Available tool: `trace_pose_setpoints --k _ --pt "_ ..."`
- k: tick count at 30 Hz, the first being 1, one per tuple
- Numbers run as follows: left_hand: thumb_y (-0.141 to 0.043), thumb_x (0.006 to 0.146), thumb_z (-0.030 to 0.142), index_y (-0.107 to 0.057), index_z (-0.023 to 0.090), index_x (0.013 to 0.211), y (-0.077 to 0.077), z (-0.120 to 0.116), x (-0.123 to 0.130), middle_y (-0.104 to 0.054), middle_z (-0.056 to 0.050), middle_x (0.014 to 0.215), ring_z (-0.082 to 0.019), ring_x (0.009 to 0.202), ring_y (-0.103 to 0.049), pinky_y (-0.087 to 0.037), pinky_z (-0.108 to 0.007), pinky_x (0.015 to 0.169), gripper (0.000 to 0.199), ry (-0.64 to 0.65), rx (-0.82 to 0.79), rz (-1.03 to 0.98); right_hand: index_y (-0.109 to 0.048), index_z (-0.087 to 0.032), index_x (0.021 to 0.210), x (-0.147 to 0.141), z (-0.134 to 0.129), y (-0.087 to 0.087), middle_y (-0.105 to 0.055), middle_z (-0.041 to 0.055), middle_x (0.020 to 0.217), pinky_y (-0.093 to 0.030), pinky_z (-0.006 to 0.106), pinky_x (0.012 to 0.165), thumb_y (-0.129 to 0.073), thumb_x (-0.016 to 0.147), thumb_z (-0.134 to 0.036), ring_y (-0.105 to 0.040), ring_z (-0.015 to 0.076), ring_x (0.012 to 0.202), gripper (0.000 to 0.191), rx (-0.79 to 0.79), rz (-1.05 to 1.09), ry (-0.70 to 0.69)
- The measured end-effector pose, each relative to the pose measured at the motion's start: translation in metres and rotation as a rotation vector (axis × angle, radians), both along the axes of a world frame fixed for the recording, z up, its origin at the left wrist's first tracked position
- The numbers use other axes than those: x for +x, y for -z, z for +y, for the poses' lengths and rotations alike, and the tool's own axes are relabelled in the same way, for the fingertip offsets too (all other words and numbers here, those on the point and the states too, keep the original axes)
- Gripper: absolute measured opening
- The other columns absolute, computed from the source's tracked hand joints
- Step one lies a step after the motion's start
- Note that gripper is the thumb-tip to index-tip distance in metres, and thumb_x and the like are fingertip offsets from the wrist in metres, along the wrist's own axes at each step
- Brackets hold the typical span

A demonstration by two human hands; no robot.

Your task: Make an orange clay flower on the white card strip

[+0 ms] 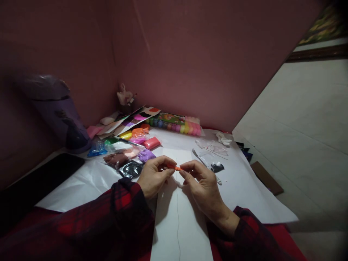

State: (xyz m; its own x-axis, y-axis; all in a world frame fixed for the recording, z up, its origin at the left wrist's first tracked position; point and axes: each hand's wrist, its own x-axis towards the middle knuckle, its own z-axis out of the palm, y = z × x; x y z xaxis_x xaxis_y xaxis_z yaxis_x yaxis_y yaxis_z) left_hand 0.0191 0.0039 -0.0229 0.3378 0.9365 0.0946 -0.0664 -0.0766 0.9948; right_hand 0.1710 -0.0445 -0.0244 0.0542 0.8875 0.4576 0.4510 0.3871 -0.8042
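A small piece of orange modelling clay (177,168) is stretched between my two hands, above a white card strip. My left hand (156,175) pinches its left end between thumb and fingertips. Its right end is pinched the same way by my right hand (202,185). Down the middle of the white card (187,232) runs a thin wavy line; I cannot tell whether it is drawn or a thread. Just beyond my right hand lie a metal fork (199,156) and a lump of black clay (217,167). A packet of black clay (131,169) lies beside my left wrist.
Several coloured clay packets (152,143) are heaped at the left, before a long pack of clay (174,123) by the wall. A purple container (58,112) stands far left, near a dark flat object (51,170). Clear plastic wrappers (212,146) lie right of centre on white paper (255,195).
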Motion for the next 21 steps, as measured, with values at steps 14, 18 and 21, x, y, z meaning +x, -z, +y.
trace_pose_setpoints --k 14,18,21 --pt "-0.076 0.062 0.023 -0.053 0.014 0.096 -0.0075 -0.0015 0.0009 -0.06 0.001 0.07 -0.011 0.06 -0.056 -0.041 -0.019 0.046 0.042 -0.031 -0.11 -0.197 -0.063 -0.018 0.08 -0.0015 -0.0013 -0.0037 -0.061 0.0017 0.076 -0.045 0.028 0.063 -0.058 0.084 -0.013 -0.055 0.015 0.068 0.008 0.002 -0.104 -0.089" --pt "-0.079 0.06 0.024 -0.053 0.015 0.097 -0.0079 -0.0017 0.0003 -0.061 0.002 0.071 -0.012 0.058 -0.058 -0.042 -0.02 0.046 0.046 -0.02 -0.168 -0.218 -0.062 -0.019 0.079 -0.0018 -0.0021 -0.0034 -0.06 0.0011 0.075 -0.045 0.028 0.062 -0.056 0.083 -0.011 -0.054 0.0143 0.066 0.011 -0.005 -0.128 -0.118" --pt "-0.079 0.06 0.025 -0.057 0.014 0.089 -0.0068 -0.0012 -0.0001 -0.062 0.001 0.071 -0.012 0.059 -0.059 -0.043 -0.02 0.048 0.039 -0.012 -0.171 -0.195 -0.062 -0.018 0.08 -0.0024 -0.0025 -0.003 -0.061 0.0014 0.075 -0.045 0.028 0.062 -0.056 0.083 -0.011 -0.055 0.0146 0.066 0.01 -0.009 -0.123 -0.124"
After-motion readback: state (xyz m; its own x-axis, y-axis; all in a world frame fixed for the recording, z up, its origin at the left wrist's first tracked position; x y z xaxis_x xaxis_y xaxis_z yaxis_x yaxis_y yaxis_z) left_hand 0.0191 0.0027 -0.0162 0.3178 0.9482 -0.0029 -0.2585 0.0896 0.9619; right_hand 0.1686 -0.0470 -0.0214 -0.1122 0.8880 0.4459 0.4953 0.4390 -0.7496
